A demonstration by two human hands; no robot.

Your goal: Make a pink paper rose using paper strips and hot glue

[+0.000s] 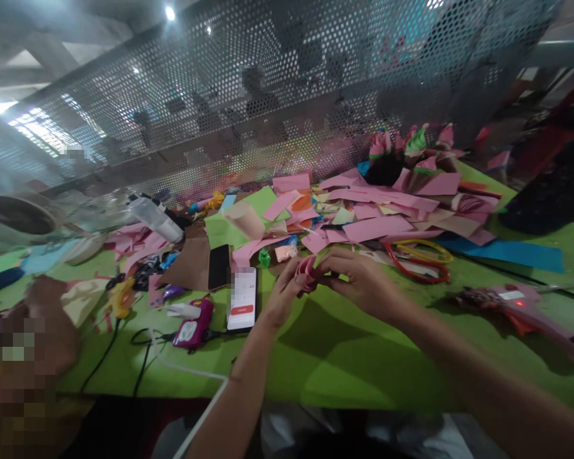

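Note:
A small rolled pink foam strip [307, 273] is held between my two hands above the green table [354, 357]. My left hand [286, 290] grips it from the left, fingers closed round its side. My right hand [356, 277] pinches its right edge with thumb and fingertips. Just behind my hands lie a small green piece [264, 257] and a peach-coloured lump [286, 252]. A lit phone [242, 296] rests left of my left wrist.
Pink foam sheets [377, 227] pile up at the back, with swirled foam figures [416, 140] behind. A pink glue gun [521, 306] lies right; red and yellow scissors handles [421, 258] lie nearer. Left are a purple packet [194, 325], a clear bottle [155, 218] and another person's arm [52, 325].

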